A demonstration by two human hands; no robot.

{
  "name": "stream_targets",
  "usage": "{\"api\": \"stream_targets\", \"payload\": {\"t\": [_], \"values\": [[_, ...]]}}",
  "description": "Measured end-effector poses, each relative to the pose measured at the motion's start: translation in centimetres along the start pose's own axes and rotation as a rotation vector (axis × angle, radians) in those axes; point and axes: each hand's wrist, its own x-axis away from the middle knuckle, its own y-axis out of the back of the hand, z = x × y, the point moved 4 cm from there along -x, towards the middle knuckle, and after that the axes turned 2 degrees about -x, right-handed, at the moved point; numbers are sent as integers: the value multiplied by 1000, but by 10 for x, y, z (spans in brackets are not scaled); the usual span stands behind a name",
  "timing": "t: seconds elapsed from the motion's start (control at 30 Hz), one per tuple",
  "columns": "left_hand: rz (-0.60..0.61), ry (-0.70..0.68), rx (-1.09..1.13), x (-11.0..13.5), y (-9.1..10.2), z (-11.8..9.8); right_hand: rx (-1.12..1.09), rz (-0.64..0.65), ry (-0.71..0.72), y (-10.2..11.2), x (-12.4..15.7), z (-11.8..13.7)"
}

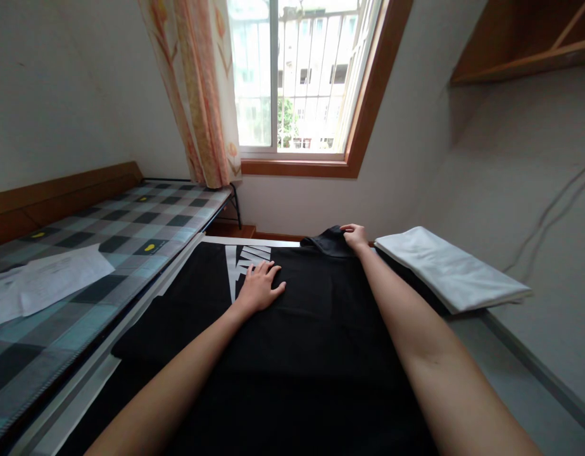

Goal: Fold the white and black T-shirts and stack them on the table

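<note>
A wide sheet of black fabric (pixel 316 329) covers the table in front of me. My left hand (pixel 259 288) lies on it with fingers spread, just below several narrow white strips (pixel 253 253). I cannot tell whether these strips are paper or the white surface showing through cuts. At the far edge my right hand (pixel 355 237) pinches a raised, folded corner of the fabric between thumb and fingers. The white table edge (pixel 254 240) shows beyond the cloth.
Folded white cloth (pixel 449 269) lies at the right, over something dark. To the left is a bed with a checked mattress (pixel 131 221) and paper sheets (pixel 55 285) on it. A window (pixel 302 82) with a curtain (pixel 197 95) is ahead; a wooden shelf (pixel 520 69) hangs upper right.
</note>
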Motion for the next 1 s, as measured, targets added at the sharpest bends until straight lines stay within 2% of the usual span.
{"api": "stream_targets", "payload": {"t": [0.07,0.17,0.27,0.33,0.43,0.5,0.53,0.63,0.73,0.83,0.93,1.0], "values": [[1,-1,-3,0,0,0,-92,-37,-14,8,5,7],[-1,-4,-11,0,1,-1,-412,-44,-5,26,21,16],[-2,-3,-15,0,3,-3,-665,154,121,48,50,22],[5,4,-12,0,4,-3,-645,336,203,62,74,20],[17,16,-5,1,5,-4,-475,625,244,75,112,8],[20,19,-6,1,5,-3,-361,736,242,79,128,-1],[21,19,-9,1,5,-3,-319,743,238,81,132,-4],[30,13,-16,1,5,-3,-214,603,188,87,130,-11],[33,-1,-13,2,6,-3,-68,313,96,92,124,-18],[-39,-15,4,4,11,-2,91,74,-26,94,131,-27],[-107,-21,70,2,17,-3,211,37,-156,89,143,-39],[-83,2,151,-5,17,-5,231,48,-184,84,147,-45]]}}
